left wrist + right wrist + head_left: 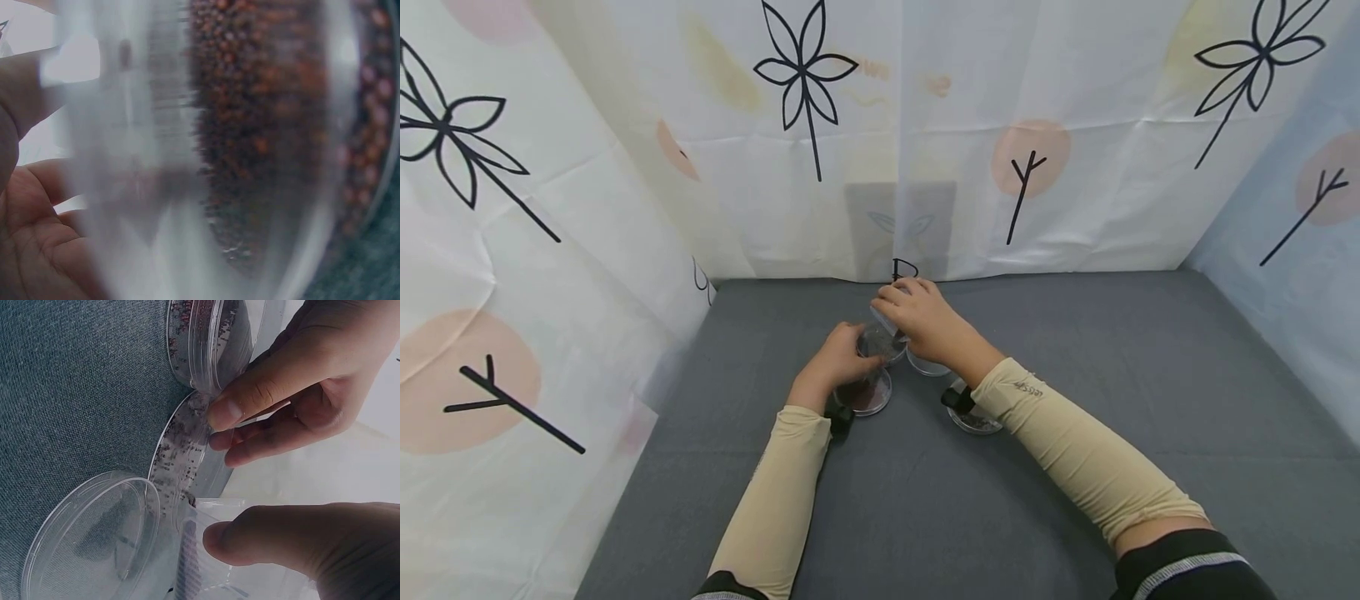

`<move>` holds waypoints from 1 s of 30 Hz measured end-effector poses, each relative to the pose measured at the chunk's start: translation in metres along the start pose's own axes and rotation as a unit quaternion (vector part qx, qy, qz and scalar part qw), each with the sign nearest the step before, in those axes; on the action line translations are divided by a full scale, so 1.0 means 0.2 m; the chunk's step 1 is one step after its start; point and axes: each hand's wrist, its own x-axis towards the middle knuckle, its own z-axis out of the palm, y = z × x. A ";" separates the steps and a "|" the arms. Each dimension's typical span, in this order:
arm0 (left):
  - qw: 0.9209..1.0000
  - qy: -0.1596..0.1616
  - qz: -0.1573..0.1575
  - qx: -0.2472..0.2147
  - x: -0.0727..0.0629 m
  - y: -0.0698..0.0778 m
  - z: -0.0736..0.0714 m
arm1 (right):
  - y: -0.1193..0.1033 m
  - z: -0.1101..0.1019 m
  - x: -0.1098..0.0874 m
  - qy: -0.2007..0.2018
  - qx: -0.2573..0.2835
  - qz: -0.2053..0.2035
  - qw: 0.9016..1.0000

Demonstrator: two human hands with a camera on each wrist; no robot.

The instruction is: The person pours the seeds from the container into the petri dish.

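In the head view, my left hand (838,360) holds a clear petri dish (880,343), fingers at its far side and thumb at its near side. Small dark grains lie scattered in that dish (172,456) in the right wrist view. My right hand (928,321) pinches a clear plastic packet (194,550) with something dark inside, tilted over the dish's edge. A second dish, with reddish-brown grains (250,94), sits close under my left wrist; it looms blurred in the left wrist view. An apparently empty clear dish (94,537) stands beside the middle one, partly under my right hand.
Another clear dish (976,423) lies beneath my right wrist, partly hidden by the wrist camera (957,398); its contents are hard to make out. Grey cloth (925,517) covers the table. A printed white curtain (760,225) hangs along the back edge.
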 end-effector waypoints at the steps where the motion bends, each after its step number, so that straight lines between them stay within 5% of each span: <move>1: 1.000 0.000 0.000 -0.001 0.00 0.00 0.00 | 0.00 0.00 0.00 -0.001 0.000 0.001 1.000; 30: 1.000 0.003 0.000 -0.002 0.00 0.01 0.00 | 0.00 0.01 0.00 -0.005 -0.004 0.003 1.000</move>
